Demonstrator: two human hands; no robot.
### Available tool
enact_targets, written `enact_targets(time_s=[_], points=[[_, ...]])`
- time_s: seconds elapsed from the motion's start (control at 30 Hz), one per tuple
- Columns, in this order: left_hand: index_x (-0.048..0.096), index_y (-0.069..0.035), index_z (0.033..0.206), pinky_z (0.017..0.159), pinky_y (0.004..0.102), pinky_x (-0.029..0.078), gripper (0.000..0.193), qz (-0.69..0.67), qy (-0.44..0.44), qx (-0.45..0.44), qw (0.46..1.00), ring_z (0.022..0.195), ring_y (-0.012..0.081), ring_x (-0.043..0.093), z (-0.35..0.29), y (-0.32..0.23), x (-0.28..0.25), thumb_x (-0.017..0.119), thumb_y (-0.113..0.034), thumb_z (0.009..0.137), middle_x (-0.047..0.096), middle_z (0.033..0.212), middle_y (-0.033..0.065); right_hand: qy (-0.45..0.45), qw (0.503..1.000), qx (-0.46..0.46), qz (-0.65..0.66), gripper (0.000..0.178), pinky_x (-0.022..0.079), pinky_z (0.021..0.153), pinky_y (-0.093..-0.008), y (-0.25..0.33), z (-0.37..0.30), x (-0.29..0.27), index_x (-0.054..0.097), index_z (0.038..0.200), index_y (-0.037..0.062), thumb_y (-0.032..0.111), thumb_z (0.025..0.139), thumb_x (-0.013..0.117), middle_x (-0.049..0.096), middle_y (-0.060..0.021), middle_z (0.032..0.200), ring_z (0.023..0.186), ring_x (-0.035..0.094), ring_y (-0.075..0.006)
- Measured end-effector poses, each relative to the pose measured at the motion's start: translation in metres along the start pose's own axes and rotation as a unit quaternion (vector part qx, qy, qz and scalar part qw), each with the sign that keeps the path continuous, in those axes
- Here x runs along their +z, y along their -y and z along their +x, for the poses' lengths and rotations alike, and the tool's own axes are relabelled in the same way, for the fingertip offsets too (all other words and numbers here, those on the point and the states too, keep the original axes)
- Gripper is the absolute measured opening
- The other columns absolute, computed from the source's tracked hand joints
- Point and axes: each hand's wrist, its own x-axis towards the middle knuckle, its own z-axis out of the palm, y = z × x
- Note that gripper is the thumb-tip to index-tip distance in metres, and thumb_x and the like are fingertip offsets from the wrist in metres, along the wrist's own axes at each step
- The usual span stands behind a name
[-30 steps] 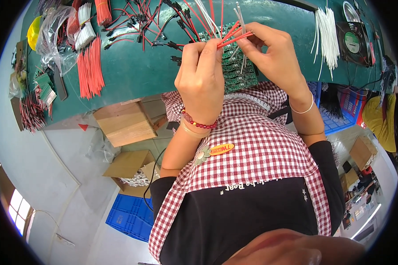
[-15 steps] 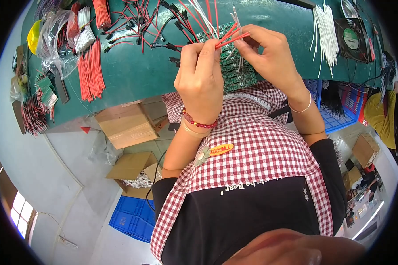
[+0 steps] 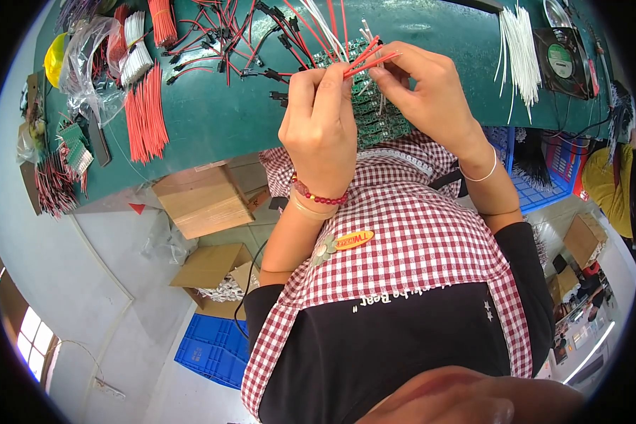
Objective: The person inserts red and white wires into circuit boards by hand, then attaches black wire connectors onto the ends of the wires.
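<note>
"Red wires (image 3: 367,66): where are they?"

"Your left hand (image 3: 323,120) pinches them, fingers closed, their free ends pointing toward your right hand (image 3: 427,85)."

"And the right fingers?"

"Drawn narrow, close to those ends; I cannot tell whether they grip anything."

"What lies underneath?"

"Green circuit boards (image 3: 383,126) on the worktop (image 3: 219,116), showing between your hands. Black-ended leads (image 3: 285,42) lie ahead to your left, and a bundle of white wires (image 3: 521,60) lies well apart from your right hand."
</note>
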Motion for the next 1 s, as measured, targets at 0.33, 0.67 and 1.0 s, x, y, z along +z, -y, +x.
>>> enact_targets(time_s=[0.33,0.67,1.0], points=[[0.066,-0.004,0.097,0.057,0.0318,0.049,0.019,0.011,0.009,0.002,1.0,0.068,0.0214,0.061,0.0,-0.001,0.0,0.069,-0.001,0.079,0.057,0.086,0.0066,0.041,0.999,0.013,0.026,0.021,0.044,0.051,-0.0327,0.0,0.004,0.001,0.066,0.101,-0.0014,0.006,0.082,0.066,0.062,-0.0173,0.073,0.054,0.056,-0.0243],[0.066,-0.005,0.104,0.056,0.0325,0.049,0.026,0.019,0.0,-0.003,1.0,0.066,0.0216,0.06,0.001,-0.003,-0.001,0.069,0.0,0.078,0.057,0.084,0.0072,0.033,0.959,0.195,0.202,0.013,0.049,0.057,-0.0218,-0.004,-0.009,-0.018,0.066,0.094,-0.0031,0.007,0.088,0.065,0.066,-0.0051,0.074,0.062,0.06,-0.0086],[0.069,-0.002,0.097,0.051,0.0253,0.045,0.017,-0.18,-0.007,-0.052,0.982,0.061,0.0117,0.056,0.003,-0.012,-0.02,0.071,-0.001,0.08,0.059,0.083,0.0052,0.0,0.976,0.096,0.194,0.01,0.049,0.058,-0.022,0.002,-0.02,-0.011,0.066,0.088,-0.0055,0.003,0.085,0.068,0.065,-0.006,0.083,0.063,0.06,-0.0086]])
